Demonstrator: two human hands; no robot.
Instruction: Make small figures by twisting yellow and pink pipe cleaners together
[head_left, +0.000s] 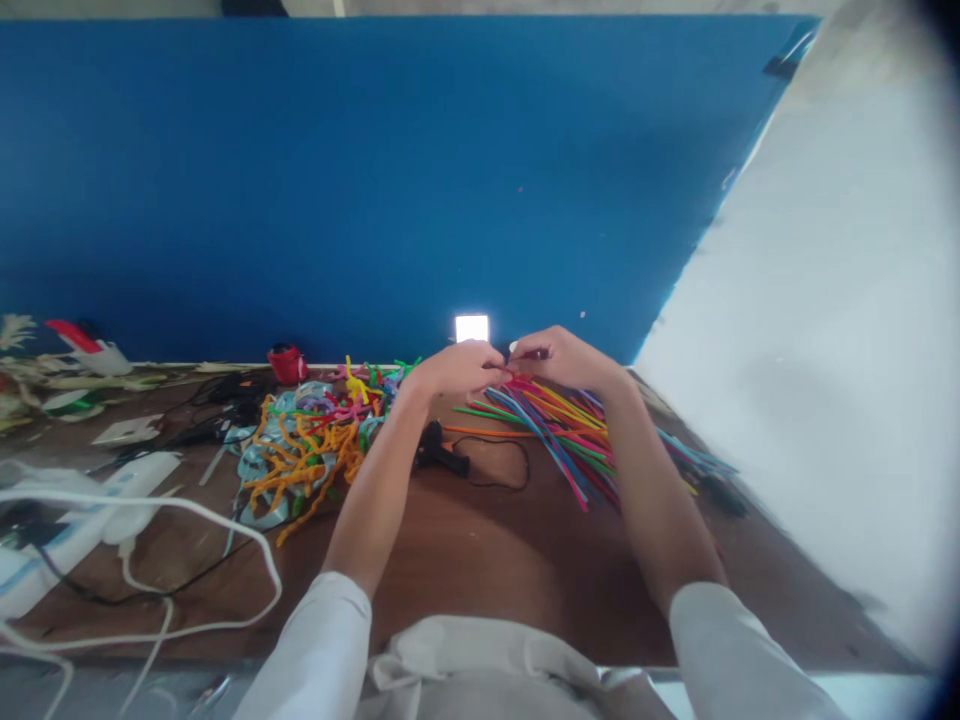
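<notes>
My left hand [466,368] and my right hand [564,358] meet at the far side of the brown table, fingertips almost touching. Both are closed in a pinch; whatever lies between the fingers is too small and blurred to name. Beneath and beside my right hand spreads a loose bundle of colourful pipe cleaners [559,440], in pink, blue, yellow, green and orange. A black glue gun [441,452] with a thin cord lies just nearer than my left hand. Left of my left forearm sits a tangled heap of bent, twisted pipe cleaners [311,455], mostly orange.
A glowing white screen [472,328] stands behind my hands against a blue panel [375,180]. Further left are a red cup-like container [288,365], a white power strip [90,530] and looping white cables [247,540]. A white wall [817,380] bounds the right side.
</notes>
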